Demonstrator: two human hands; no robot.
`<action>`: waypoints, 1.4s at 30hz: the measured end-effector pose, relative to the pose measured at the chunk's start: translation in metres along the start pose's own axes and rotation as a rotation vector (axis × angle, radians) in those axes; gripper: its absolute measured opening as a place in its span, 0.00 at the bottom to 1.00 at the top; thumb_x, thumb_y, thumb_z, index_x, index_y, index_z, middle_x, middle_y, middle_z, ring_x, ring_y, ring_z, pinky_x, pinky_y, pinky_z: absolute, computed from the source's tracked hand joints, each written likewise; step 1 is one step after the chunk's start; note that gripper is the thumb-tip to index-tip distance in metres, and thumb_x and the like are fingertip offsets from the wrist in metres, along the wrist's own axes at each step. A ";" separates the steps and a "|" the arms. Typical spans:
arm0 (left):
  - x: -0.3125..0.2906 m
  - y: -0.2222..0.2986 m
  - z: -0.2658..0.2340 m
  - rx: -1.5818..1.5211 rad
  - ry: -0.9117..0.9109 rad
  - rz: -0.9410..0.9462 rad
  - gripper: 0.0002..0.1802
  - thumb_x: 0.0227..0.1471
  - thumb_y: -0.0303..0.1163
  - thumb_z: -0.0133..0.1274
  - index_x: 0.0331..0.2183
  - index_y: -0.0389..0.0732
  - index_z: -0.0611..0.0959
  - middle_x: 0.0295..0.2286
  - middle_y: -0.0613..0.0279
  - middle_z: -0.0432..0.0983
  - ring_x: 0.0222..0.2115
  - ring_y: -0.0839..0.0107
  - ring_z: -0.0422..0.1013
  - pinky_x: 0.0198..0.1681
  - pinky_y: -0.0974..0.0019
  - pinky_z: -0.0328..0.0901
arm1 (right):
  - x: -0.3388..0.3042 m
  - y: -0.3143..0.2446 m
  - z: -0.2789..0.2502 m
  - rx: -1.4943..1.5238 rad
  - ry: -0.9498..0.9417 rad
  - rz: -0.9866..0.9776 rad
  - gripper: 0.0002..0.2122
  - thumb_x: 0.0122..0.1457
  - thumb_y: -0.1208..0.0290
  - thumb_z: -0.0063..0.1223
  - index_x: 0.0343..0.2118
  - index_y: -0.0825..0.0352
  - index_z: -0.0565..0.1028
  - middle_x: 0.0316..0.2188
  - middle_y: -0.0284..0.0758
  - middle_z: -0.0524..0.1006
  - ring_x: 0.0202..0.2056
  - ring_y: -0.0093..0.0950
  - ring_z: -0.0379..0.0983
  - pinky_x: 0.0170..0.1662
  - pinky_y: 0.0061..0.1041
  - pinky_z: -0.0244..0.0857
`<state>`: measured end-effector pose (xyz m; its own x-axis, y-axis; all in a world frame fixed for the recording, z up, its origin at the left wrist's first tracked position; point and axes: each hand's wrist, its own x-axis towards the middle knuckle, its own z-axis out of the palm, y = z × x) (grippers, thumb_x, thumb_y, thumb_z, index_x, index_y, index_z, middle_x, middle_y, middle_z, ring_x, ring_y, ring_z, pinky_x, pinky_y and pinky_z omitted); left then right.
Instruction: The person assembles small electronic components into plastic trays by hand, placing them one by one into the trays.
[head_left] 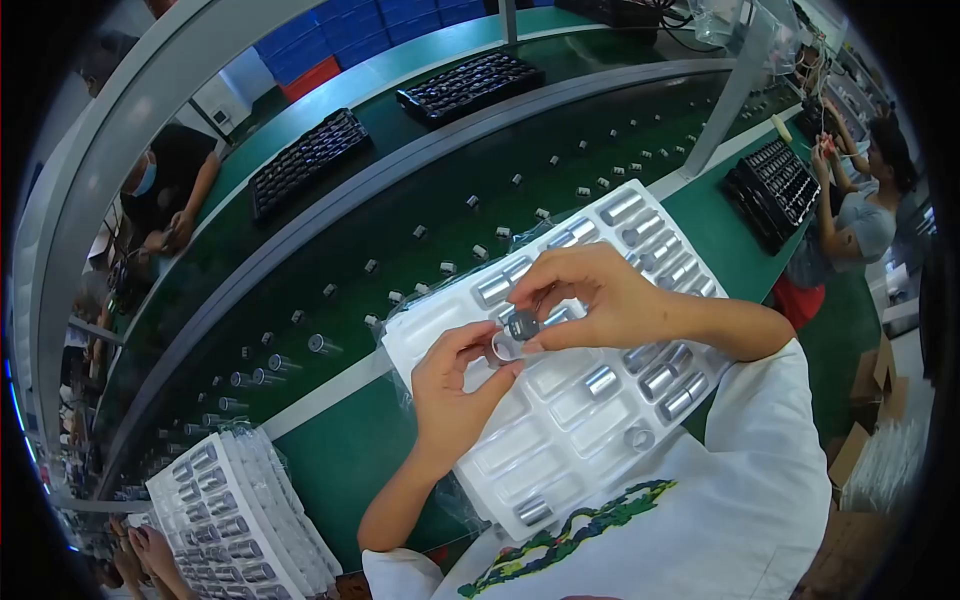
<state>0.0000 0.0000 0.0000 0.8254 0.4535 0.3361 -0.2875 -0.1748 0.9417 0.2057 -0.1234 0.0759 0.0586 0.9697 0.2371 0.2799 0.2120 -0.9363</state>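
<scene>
My left hand [455, 385] pinches a clear round cup-like piece [506, 347] between thumb and fingertips. Just above its rim, a small dark grey block-like part [521, 324] is gripped by the fingers of my right hand [605, 300]; the two pieces meet or nearly meet, I cannot tell which. Both hands are over a white moulded tray [500, 455] with long pockets. Shiny silver cylinders [684, 397] lie in several pockets, mostly along its right and far sides. One silver cylinder [601, 382] lies near the middle, another [533, 510] at the near edge.
Beyond the tray runs a green conveyor [420, 270] carrying small parts and clear cylinders [265, 376]. Stacked white trays [225, 510] stand at lower left. Black trays [470, 85] sit across the belt, another [775, 195] at right. Co-workers sit at left and right; a metal post [735, 95] rises far right.
</scene>
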 end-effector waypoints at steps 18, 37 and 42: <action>0.008 0.009 -0.001 -0.944 0.184 -0.665 0.14 0.64 0.42 0.52 0.38 0.41 0.80 0.31 0.65 0.76 0.27 0.78 0.70 0.35 0.74 0.68 | 0.003 0.001 0.021 -0.455 0.083 -0.427 0.17 0.45 0.79 0.72 0.41 0.68 0.81 0.40 0.39 0.79 0.38 0.32 0.79 0.39 0.23 0.72; 0.001 0.003 0.015 -0.519 0.177 -0.405 0.15 0.60 0.44 0.58 0.36 0.41 0.81 0.28 0.66 0.77 0.26 0.79 0.70 0.31 0.74 0.65 | 0.009 0.004 0.031 -0.653 -0.052 -0.398 0.16 0.44 0.77 0.72 0.38 0.67 0.81 0.39 0.39 0.79 0.39 0.35 0.78 0.41 0.28 0.73; 0.006 0.009 -0.001 -0.023 -0.032 -0.302 0.14 0.58 0.37 0.60 0.39 0.36 0.80 0.30 0.65 0.77 0.27 0.80 0.69 0.32 0.74 0.66 | 0.004 0.004 0.030 -0.757 -0.063 -0.456 0.20 0.40 0.75 0.74 0.39 0.66 0.79 0.38 0.39 0.79 0.37 0.35 0.78 0.38 0.28 0.72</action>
<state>0.0021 0.0016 0.0104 0.8898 0.4546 0.0409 -0.0374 -0.0166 0.9992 0.1785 -0.1149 0.0652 -0.2606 0.8199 0.5097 0.8235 0.4644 -0.3260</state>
